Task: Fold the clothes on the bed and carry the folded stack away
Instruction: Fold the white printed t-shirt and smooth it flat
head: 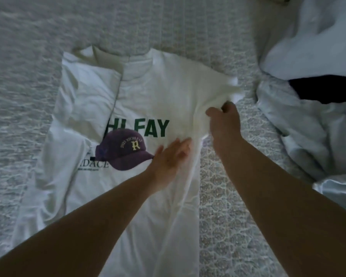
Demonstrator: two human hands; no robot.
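Where quilted bedspread (218,196) lies, white T-shirt (148,92), pale bedding (312,124) heaped

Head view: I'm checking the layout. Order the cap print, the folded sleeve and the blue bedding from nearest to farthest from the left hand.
From the left hand:
1. Cap print, just to its left on the shirt.
2. Folded sleeve, upper left.
3. Blue bedding, far right.

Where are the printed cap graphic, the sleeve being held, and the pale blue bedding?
cap graphic (126,149), head view, crown of the print
right sleeve (218,86), head view, upper cloth
pale blue bedding (312,43), head view, upper fold
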